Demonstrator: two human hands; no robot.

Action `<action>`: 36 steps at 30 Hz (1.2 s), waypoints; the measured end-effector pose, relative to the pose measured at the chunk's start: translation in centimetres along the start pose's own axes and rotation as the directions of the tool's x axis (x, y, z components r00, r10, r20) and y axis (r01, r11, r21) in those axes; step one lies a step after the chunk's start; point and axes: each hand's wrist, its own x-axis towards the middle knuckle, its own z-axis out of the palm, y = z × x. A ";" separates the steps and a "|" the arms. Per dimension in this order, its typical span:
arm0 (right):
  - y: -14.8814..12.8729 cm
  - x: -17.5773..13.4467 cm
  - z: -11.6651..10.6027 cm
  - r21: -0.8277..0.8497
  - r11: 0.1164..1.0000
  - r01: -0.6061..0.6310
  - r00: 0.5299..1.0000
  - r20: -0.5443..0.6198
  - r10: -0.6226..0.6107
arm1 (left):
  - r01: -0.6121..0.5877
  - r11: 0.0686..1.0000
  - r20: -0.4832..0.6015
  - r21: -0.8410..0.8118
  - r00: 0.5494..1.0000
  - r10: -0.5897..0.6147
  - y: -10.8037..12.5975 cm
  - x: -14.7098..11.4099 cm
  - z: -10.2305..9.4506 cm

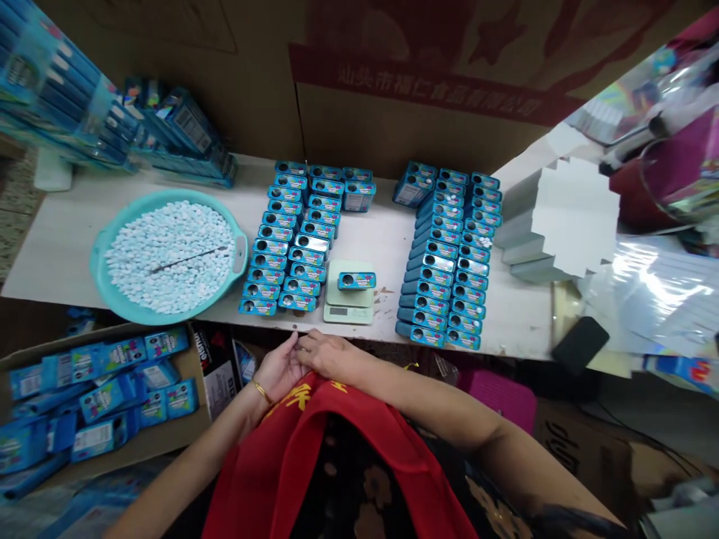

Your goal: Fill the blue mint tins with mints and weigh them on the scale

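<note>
My left hand (282, 364) is half turned up at the table's front edge, its thumb stretched out and its fingers loosely apart. Bent over its fingertips, my right hand (331, 355) has its fingers pressed together; whatever they hold, if anything, is hidden. Just beyond the hands stands a pale green kitchen scale (348, 313), with one small blue tin (356, 281) on its plate. Left of the scale, rows of upright blue tins (264, 275) with dark round openings are packed closely. More such rows of tins (430, 305) stand to the right, a few with white pieces on top.
A turquoise basin (99, 258) holds white candy-like pieces and a dark thin stick. Below it, a cardboard box (194, 367) contains loose blue packs. White cut card stacks (578, 213) and a black phone (581, 344) lie right. A large carton (393, 127) stands behind.
</note>
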 end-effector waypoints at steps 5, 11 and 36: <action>0.1 -0.5 0.6 -0.002 1.000 -0.029 1.000 -0.010 0.029 | 0.055 0.996 0.052 -0.064 0.997 -0.051 -0.2 0.8 0.1; 0.3 -1.6 0.1 0.053 0.998 0.035 0.997 -0.068 -0.032 | 0.074 0.997 0.034 -0.035 0.997 -0.072 -0.4 1.3 0.3; 9.0 -5.2 -3.9 0.184 0.859 -0.478 0.754 -0.416 0.509 | -0.117 0.992 0.069 -0.055 0.990 0.121 1.7 3.2 2.8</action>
